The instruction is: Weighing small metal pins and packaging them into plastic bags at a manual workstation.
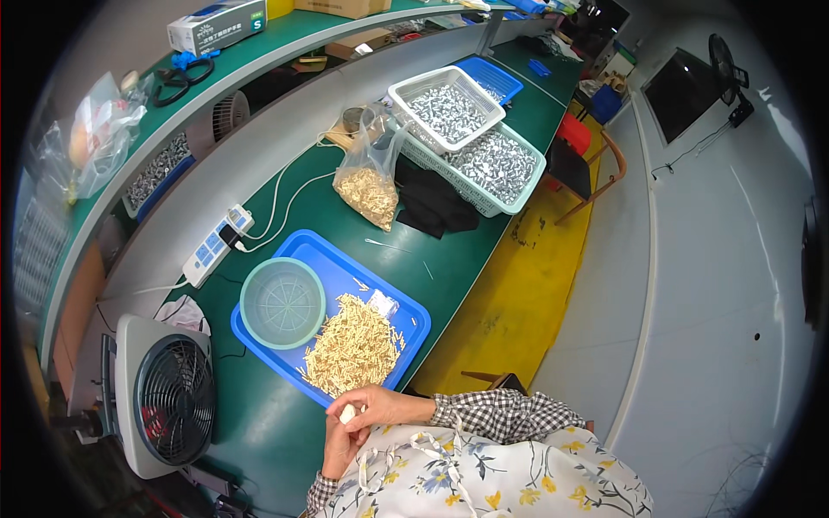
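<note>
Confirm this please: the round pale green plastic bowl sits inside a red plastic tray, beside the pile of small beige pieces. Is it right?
Not quite. The head view shows that the tray is blue, not red. The rest holds: the round pale green plastic bowl sits inside it, beside the pile of small beige pieces.

The tray (345,259) is glossy blue plastic, the round bowl (282,302) pale green ribbed plastic. The small pegs (354,345) look like pale matt wood. The bag (370,168) is clear shiny film. The bench (449,259) is smooth matt green. The baskets (518,203) hold bright metal parts (496,164).
</note>
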`<action>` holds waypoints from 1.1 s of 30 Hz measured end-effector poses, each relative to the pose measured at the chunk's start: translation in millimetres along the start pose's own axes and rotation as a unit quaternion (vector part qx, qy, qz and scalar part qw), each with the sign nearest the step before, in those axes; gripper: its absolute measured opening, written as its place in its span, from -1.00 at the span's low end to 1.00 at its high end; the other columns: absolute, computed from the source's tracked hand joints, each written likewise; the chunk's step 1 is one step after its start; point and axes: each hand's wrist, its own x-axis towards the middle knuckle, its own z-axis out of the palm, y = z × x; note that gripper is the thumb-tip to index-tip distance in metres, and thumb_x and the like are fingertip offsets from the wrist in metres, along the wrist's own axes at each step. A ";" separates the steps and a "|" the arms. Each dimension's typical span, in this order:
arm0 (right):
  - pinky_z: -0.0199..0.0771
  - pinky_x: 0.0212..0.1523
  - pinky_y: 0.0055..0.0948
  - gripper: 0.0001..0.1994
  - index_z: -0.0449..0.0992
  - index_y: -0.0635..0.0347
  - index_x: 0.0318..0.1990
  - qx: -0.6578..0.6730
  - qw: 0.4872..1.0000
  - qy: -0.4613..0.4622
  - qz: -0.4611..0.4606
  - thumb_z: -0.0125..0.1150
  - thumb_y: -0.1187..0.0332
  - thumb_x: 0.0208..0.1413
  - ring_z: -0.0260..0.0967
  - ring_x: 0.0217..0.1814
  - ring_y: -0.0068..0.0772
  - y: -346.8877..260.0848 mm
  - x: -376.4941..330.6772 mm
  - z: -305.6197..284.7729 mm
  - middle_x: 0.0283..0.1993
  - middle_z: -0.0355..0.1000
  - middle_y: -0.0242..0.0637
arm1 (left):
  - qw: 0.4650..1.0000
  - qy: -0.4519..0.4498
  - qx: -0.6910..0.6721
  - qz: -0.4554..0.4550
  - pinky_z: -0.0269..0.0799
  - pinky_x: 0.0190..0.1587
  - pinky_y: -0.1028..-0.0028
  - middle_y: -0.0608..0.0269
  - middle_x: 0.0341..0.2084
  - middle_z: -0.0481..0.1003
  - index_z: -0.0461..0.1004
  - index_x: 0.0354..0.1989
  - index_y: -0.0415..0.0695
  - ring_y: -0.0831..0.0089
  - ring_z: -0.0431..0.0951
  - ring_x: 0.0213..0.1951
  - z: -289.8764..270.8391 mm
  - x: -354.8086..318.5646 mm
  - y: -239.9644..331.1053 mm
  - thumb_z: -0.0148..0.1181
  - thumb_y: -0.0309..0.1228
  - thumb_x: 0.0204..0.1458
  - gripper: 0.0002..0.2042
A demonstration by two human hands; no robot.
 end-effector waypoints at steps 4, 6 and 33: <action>0.33 -0.34 -0.69 -0.79 0.44 0.25 -0.23 0.083 0.995 0.053 -0.018 0.19 0.35 0.01 0.29 -0.29 -0.75 -0.2 -1.3 -0.1 -0.33 0.41 -0.45 | 0.998 0.014 -0.048 0.035 0.37 -0.32 0.50 0.31 -0.43 0.37 0.31 -0.22 -0.18 0.50 0.42 -0.38 12.2 3.4 -3.1 0.12 -0.28 0.01 -0.74; 0.30 -0.31 -0.67 -0.78 0.44 0.25 -0.24 -0.012 0.996 0.063 -0.068 0.20 0.35 -0.01 0.26 -0.29 -0.74 7.0 1.0 1.2 -0.32 0.40 -0.46 | 0.995 0.025 -0.078 0.050 0.40 -0.18 0.45 0.31 -0.34 0.38 0.32 -0.20 -0.17 0.48 0.43 -0.26 11.6 3.9 -4.8 0.16 -0.25 0.00 -0.70; -0.01 -0.67 -0.72 -0.84 0.34 0.25 -0.13 0.216 0.963 0.155 -0.042 -0.08 0.42 0.18 0.00 -0.64 -0.77 -14.8 -2.5 -10.2 -0.40 0.30 -0.42 | 0.921 0.094 0.215 0.312 0.32 -0.20 0.52 0.27 -0.35 0.41 0.33 -0.09 -0.23 0.46 0.41 -0.29 9.9 -0.7 25.3 -0.01 -0.31 0.11 -0.72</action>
